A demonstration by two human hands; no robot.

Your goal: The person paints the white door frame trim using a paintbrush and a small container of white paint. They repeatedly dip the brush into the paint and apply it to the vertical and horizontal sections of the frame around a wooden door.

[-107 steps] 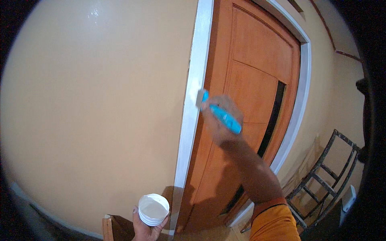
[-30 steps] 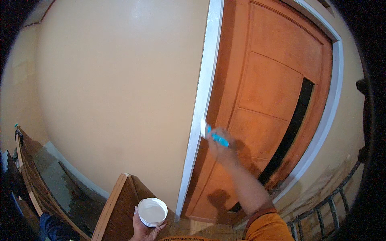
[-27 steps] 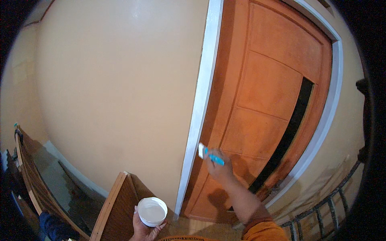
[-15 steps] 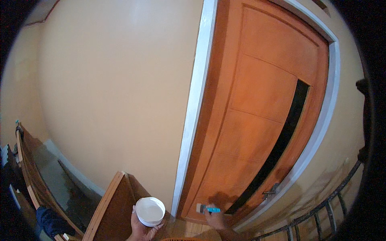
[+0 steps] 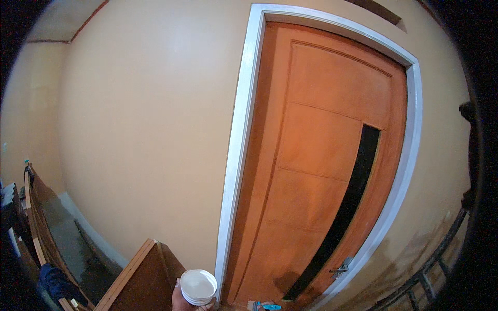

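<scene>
1. My left hand [image 5: 182, 300] sits at the bottom edge of the frame, just left of centre, fingers wrapped around a small round white tub [image 5: 198, 286]. I hold it upright with its open top facing the camera; the contents look white or pale. Level like that, I judge so nothing spills and the brush can reach in.
2. My right hand [image 5: 267, 306] barely shows at the bottom edge, right of the tub. Only a sliver of it is in frame, so I cannot tell how the fingers are set.
3. A brush with a blue handle [image 5: 264, 307] lies at that hand, bristle end pointing left toward the foot of the frame. Touching the hand, it seems; the grip is cut off by the picture edge.
4. The brush is low, close to the tub and to the bottom of the white door frame [image 5: 239, 155], probably because that white strip is the surface being worked.
5. Orange wooden door [image 5: 316, 171] fills the centre right, shut, with a dark vertical slot [image 5: 348, 207] and a metal lever handle [image 5: 340, 268] at lower right.
6. Cream wall [image 5: 145, 129] takes up the left and centre.
7. Brown wooden boards [image 5: 137, 280] lean at lower left, beside the tub.
</scene>
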